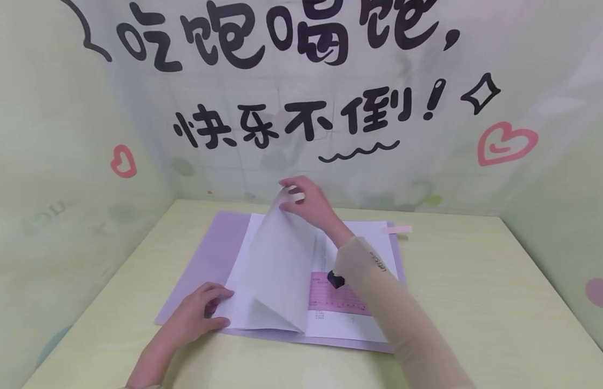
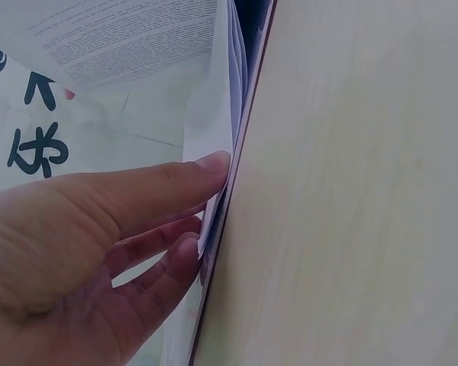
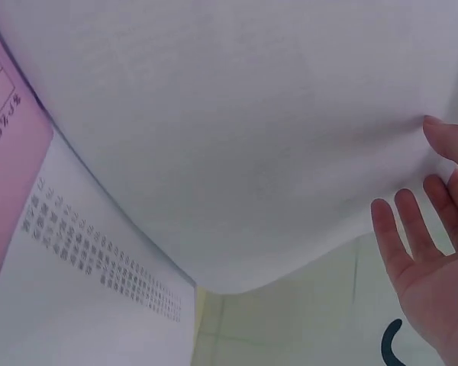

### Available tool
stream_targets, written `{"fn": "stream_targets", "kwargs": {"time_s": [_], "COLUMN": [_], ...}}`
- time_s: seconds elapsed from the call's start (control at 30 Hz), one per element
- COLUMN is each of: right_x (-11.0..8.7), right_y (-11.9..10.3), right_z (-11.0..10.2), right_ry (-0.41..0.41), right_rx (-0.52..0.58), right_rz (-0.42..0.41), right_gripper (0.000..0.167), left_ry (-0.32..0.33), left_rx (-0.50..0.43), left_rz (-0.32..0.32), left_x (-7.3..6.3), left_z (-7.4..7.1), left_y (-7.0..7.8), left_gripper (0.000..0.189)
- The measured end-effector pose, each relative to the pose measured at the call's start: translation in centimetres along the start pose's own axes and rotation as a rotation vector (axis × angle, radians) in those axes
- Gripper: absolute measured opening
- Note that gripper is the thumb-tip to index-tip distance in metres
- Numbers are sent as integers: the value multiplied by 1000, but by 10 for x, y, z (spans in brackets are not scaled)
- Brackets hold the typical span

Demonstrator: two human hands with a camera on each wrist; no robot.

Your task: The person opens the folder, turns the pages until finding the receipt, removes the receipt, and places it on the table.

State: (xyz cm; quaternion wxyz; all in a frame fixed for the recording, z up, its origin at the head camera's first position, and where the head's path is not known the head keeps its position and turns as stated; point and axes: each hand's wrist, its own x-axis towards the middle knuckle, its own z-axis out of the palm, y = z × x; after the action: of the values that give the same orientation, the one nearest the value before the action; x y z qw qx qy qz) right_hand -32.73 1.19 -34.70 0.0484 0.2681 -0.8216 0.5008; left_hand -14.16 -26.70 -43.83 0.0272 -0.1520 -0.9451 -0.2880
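An open purple folder (image 1: 216,243) lies on the table with white pages inside. My right hand (image 1: 311,204) pinches the upper corner of a lifted white page (image 1: 282,254), which slants up from the middle of the folder. In the right wrist view, the thumb (image 3: 443,137) presses on this page near its edge while the other fingers spread behind. At the lower left corner of the left-hand pages (image 1: 238,313) rests my left hand (image 1: 196,313), its thumb (image 2: 206,168) along their edge, the fingers loosely bent. On the right-hand page (image 1: 350,327) lies a pink printed slip (image 1: 326,292).
A pale pink tab (image 1: 397,229) sticks out at the folder's upper right. The light table (image 1: 476,302) has a back wall (image 1: 282,167) with large black lettering and side walls in a pale sheet. My right sleeve (image 1: 399,308) covers part of the folder's right side.
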Motion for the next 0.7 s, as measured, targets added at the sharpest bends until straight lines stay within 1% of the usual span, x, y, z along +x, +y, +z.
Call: {"fn": "stream_targets", "kwargs": {"time_s": [0.1,0.17,0.27,0.4,0.47,0.6,0.7], "right_x": [1,2,3,3,2,1,-1], "right_y": [1,2,4,7,9,15,17], "right_z": [11,18,27,36,40,52,62], "right_ry": [-47,-88,-151,-223,-255,-308,-333], "right_rx": [-19,-53,-108,-151,-181,-247,-274], "right_rz": [4,7,12,35,40,30,39], "right_gripper": [58,63,72,83,88,93,95], "left_ry": [16,19,15,5,6,31,53], "left_rx": [17,10,-9,-31,-40,-27,10], "left_rz": [19,20,2,-35,-43,-19,4], "left_x": [1,1,1,3,3,2,0], "left_z": [1,1,1,-1,-2,-2,-1], "left_y": [0,0,1,1,1,-1,-2], "left_gripper": [49,49,52,54,55,56,57]}}
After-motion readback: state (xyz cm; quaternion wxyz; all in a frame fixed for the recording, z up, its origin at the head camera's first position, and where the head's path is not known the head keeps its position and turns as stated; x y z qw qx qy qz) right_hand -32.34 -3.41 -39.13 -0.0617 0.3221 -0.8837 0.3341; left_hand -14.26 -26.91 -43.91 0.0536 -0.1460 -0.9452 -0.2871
